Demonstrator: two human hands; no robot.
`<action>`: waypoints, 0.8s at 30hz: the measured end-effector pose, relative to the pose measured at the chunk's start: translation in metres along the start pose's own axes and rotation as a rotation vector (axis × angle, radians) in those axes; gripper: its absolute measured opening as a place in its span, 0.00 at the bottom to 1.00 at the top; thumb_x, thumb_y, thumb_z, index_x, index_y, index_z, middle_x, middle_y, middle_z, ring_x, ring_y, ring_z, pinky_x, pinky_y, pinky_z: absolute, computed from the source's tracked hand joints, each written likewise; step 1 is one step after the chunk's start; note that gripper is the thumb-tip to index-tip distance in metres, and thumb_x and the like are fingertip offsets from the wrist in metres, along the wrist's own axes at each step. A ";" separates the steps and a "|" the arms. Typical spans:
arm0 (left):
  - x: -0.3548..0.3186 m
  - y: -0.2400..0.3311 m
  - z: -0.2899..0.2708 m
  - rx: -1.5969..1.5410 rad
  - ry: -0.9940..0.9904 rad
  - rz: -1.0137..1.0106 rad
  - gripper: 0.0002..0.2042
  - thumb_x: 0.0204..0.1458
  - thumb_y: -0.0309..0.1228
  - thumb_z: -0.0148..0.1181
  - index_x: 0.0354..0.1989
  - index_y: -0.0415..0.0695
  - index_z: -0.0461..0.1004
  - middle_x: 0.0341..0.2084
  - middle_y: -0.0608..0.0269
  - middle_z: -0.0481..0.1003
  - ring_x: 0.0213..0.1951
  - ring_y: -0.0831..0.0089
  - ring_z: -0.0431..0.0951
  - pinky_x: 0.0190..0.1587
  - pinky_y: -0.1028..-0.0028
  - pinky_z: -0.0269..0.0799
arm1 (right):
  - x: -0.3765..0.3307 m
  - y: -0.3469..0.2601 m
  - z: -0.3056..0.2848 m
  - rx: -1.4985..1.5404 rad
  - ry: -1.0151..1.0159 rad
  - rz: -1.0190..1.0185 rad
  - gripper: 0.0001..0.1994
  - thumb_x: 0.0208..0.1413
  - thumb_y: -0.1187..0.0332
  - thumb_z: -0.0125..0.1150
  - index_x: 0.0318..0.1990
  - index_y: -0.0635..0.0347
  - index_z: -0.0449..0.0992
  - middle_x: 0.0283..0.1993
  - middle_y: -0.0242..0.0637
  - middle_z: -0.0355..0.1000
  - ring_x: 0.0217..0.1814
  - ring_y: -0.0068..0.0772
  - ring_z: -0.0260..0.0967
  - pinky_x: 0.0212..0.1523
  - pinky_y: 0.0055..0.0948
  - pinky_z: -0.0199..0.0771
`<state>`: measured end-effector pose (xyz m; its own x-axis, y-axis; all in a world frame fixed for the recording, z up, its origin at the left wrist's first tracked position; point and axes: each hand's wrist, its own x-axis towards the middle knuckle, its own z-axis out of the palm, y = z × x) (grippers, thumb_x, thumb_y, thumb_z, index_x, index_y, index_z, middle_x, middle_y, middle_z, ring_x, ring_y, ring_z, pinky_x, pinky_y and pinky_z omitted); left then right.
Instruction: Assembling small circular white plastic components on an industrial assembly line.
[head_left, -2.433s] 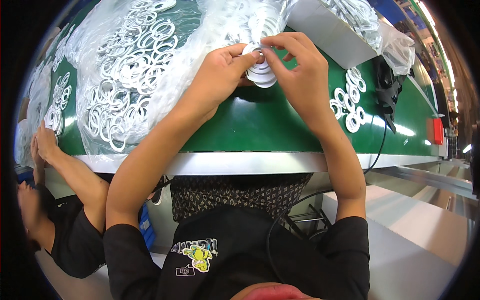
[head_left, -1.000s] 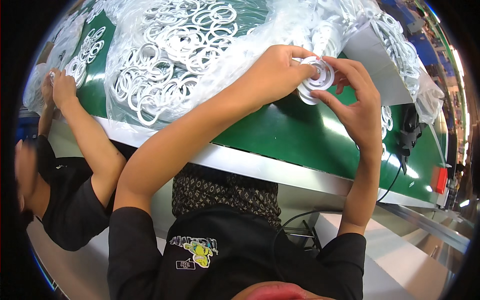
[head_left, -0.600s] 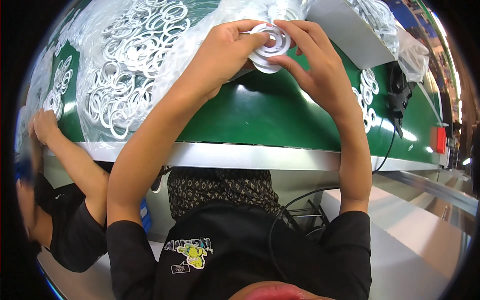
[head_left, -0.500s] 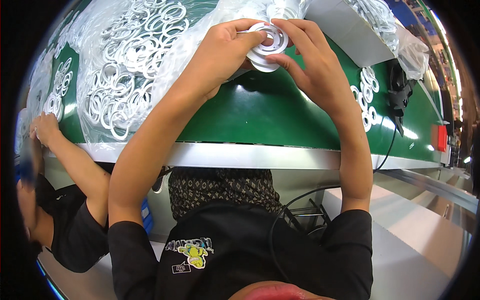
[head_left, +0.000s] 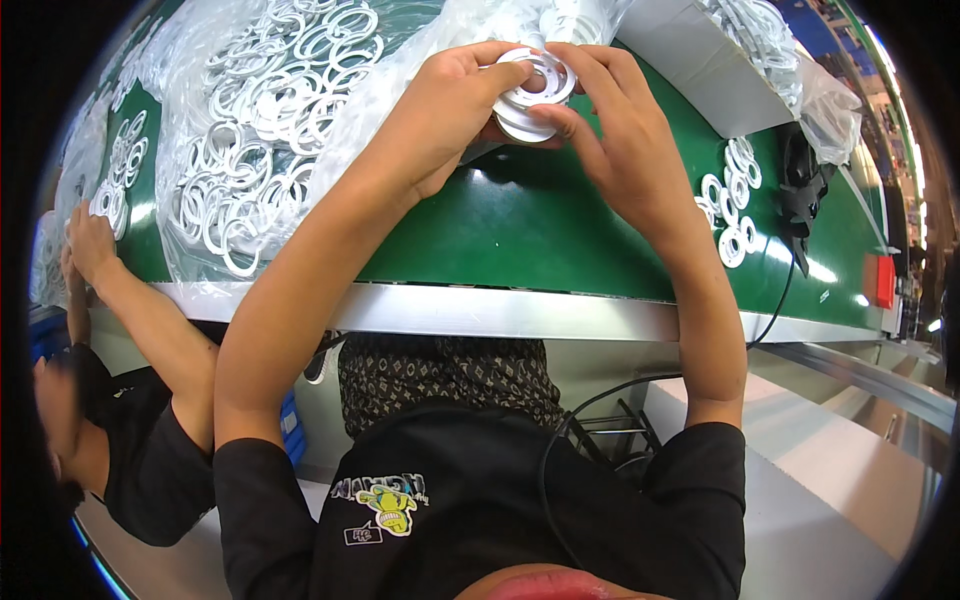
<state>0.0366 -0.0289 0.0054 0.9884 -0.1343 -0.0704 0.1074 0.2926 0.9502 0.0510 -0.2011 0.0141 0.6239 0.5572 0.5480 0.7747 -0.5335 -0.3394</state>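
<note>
Both my hands meet over the green table [head_left: 560, 230] on a round white plastic part [head_left: 532, 92] with holes in its face. My left hand [head_left: 455, 105] grips it from the left side, fingers curled around its rim. My right hand [head_left: 620, 140] holds it from the right, fingertips over its top and lower edge. The part is lifted a little above the table. A heap of white plastic rings in clear plastic sheeting [head_left: 270, 120] lies just left of my hands.
A white box [head_left: 690, 60] with more rings in a bag stands at the back right. Several loose white rings [head_left: 728, 205] and a black corded device [head_left: 800, 190] lie to the right. Another person's hand [head_left: 92, 240] rests on rings at the far left.
My hands have kept hold of the white round part, shifting slightly with the view; the fingers have turned around it. The person at left has moved their arm along the table edge.
</note>
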 end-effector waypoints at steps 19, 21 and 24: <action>0.001 0.000 0.000 -0.045 -0.127 0.034 0.19 0.52 0.32 0.58 0.50 0.36 0.66 0.37 0.59 0.75 0.37 0.75 0.77 0.40 0.78 0.73 | 0.003 0.000 -0.011 0.481 -0.066 0.291 0.25 0.50 0.70 0.65 0.57 0.55 0.70 0.50 0.34 0.63 0.46 0.23 0.65 0.44 0.22 0.71; -0.001 -0.002 0.000 0.029 -0.083 0.047 0.23 0.48 0.29 0.63 0.52 0.37 0.65 0.37 0.60 0.75 0.37 0.76 0.77 0.39 0.80 0.72 | 0.003 -0.001 -0.011 0.697 -0.109 0.367 0.25 0.51 0.70 0.64 0.59 0.57 0.67 0.51 0.35 0.63 0.47 0.23 0.64 0.45 0.23 0.70; 0.000 -0.005 -0.001 0.011 -0.095 0.086 0.23 0.47 0.28 0.63 0.53 0.38 0.64 0.36 0.59 0.75 0.38 0.76 0.77 0.39 0.79 0.73 | 0.003 -0.003 -0.011 0.926 -0.147 0.466 0.26 0.53 0.70 0.61 0.60 0.60 0.64 0.54 0.38 0.64 0.50 0.24 0.64 0.48 0.23 0.70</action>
<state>0.0362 -0.0298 0.0003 0.9794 -0.1981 0.0404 0.0207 0.2968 0.9547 0.0496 -0.2045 0.0255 0.8390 0.5271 0.1354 0.1918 -0.0536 -0.9800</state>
